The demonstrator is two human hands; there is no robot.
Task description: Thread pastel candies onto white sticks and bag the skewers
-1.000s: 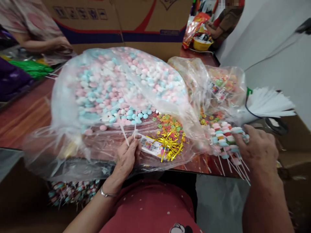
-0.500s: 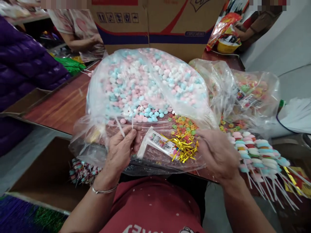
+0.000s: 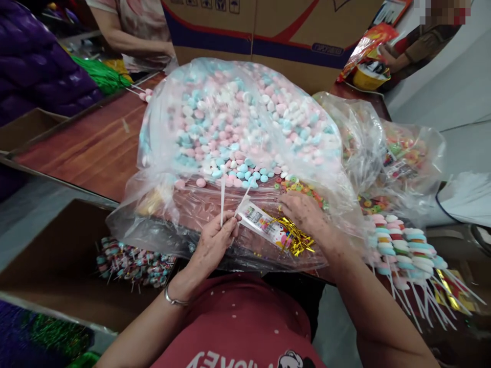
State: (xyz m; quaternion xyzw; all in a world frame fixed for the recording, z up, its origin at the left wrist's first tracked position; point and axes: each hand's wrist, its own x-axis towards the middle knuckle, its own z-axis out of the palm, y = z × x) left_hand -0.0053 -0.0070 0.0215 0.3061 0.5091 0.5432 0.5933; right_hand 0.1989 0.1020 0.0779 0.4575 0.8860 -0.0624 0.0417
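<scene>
Fingers of the left hand (image 3: 214, 244) are clamped on two white sticks (image 3: 222, 202), thumb pressed against the index finger, with the sticks projecting upward from the grip. Fingers of the right hand (image 3: 307, 212) are bent and lowered at the near edge of the ring candies (image 3: 305, 189); whether they pinch one cannot be told. Surrounding items, left to right: a purple padded bundle (image 3: 34, 66) stands at the far left; below it, an open carton (image 3: 49, 250) contains a pile of candy skewers (image 3: 132, 263). A green bundle (image 3: 97, 76) lies at the left edge of the wooden table (image 3: 88, 156). Beside it, a co-worker's forearm (image 3: 132, 41) is visible. A large clear bag (image 3: 153, 128) of pink, white and blue candies occupies the middle of the table, its mouth facing the person, with loose candies at the opening. A white label (image 3: 264, 225) lies between the hands; gold ties (image 3: 295, 235) overlap its right end, just below the right hand. Ring candies are located right of the loose candies. Behind the large bag stands a cardboard box (image 3: 280, 48). Farther right are a yellow bowl (image 3: 364, 81), a second clear bag (image 3: 418, 148) and, nearer the person, a group of loaded skewers (image 3: 404, 250), their bare ends pointing toward the person.
</scene>
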